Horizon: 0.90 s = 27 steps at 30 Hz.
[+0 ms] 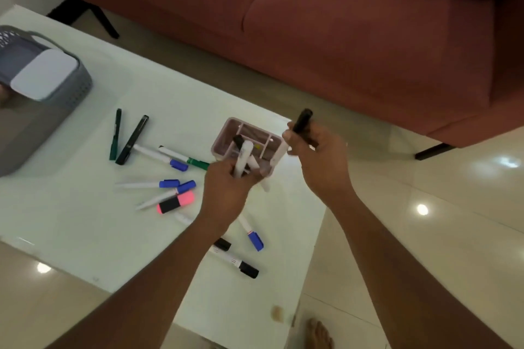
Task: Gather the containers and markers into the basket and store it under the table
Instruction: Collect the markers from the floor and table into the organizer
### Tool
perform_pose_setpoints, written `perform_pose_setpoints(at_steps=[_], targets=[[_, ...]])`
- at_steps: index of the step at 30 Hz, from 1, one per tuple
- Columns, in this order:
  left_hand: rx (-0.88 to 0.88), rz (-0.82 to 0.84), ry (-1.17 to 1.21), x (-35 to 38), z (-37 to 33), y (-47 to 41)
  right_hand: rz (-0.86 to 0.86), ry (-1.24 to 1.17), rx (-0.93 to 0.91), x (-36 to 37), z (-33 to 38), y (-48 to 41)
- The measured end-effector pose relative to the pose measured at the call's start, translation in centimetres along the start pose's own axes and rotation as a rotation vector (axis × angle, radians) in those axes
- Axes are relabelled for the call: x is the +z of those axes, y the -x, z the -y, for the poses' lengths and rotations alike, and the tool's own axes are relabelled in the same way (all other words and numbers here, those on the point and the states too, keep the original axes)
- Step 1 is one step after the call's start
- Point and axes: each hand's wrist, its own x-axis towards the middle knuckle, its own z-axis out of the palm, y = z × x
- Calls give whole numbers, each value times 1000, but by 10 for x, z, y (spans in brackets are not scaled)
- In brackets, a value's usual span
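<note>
A pink divided container (256, 133) stands near the far right corner of the glass table (85, 235). My left hand (226, 193) is shut on a bundle of white markers (243, 156) just in front of the container. To the container's right, my right hand (317, 156) grips a black marker (302, 119) pointing up. Several markers lie loose on the table: blue-capped ones (169, 183), a pink highlighter (176, 202), a green one (198, 163), dark pens (132, 139), and black-capped ones (241, 263). A grey basket (71, 93) holding a white container (42, 73) sits at the far left.
A reddish-brown sofa (340, 22) runs along the far side of the table, its black leg (433, 150) on the shiny tiled floor (425, 235). A bare foot (319, 333) shows by the table's near right corner.
</note>
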Motion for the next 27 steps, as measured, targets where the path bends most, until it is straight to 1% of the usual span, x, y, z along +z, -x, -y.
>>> perform_pose_setpoints(at_steps=[2,6,14,18,20,22,23,24,27], targets=[[47,-56,35,-1,-6,-8,-68,73,-56,11,3,-13],[88,-146,68,13,-8,-23,-88,150,-85,27,-12,-33],[121,-256,-25,31,5,-36,1,251,-6,36,-67,-43],[121,-292,-80,36,3,-41,30,267,10,29,-67,-49],[123,-312,-88,40,1,-42,-3,283,22,22,-61,-45],[142,-311,-89,43,-3,-42,-67,324,-83,14,-52,-37],[153,-303,-95,44,-5,-41,-48,305,-152,11,-46,-33],[162,-290,-101,45,-7,-41,23,261,-195,9,-38,-32],[179,-240,-173,46,-8,-40,373,175,-196,9,-18,-34]])
